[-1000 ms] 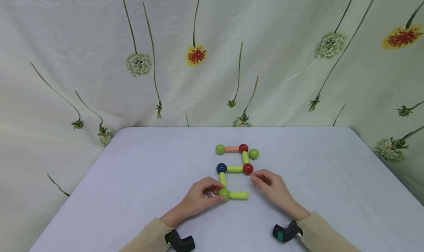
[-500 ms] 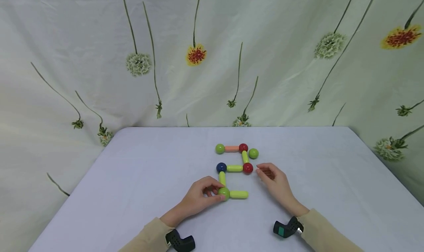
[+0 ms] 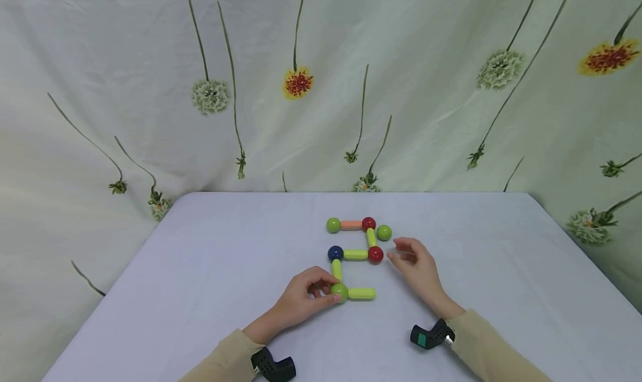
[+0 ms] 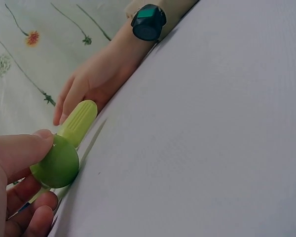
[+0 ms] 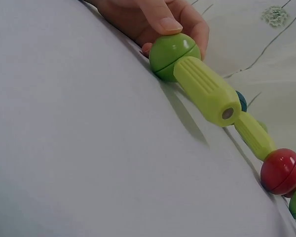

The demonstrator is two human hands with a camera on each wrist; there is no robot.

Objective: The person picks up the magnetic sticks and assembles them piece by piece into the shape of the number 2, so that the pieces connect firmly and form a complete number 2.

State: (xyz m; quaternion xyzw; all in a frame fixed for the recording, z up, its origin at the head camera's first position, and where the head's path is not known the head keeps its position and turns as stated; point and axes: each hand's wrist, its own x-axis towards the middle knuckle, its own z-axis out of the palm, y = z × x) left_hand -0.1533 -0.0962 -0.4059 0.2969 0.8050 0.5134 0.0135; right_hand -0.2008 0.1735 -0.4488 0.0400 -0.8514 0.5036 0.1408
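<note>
My left hand (image 3: 308,293) pinches a green ball (image 3: 340,294) between thumb and fingers at the near-left corner of a zigzag of balls and rods. From that ball a yellow-green rod (image 3: 362,294) points right; its free end shows a metal disc in the right wrist view. Another yellow-green rod (image 3: 337,270) runs back to the blue ball (image 3: 335,253). My right hand (image 3: 415,267), fingers loosely bent and holding nothing, hovers right of the red ball (image 3: 375,255). A separate green ball (image 3: 384,232) lies just beyond its fingertips, beside the farther red ball (image 3: 368,223).
At the back, an orange rod (image 3: 351,225) joins the farther red ball to a green ball (image 3: 333,225). A white cloth covers the table (image 3: 225,248); a flower-print curtain (image 3: 426,92) hangs behind its far edge. Each wrist carries a black device (image 3: 431,335).
My right hand has moved away from the nearer red ball, back toward the separate green ball, and its fingers have spread apart. The left hand stays on its green ball.
</note>
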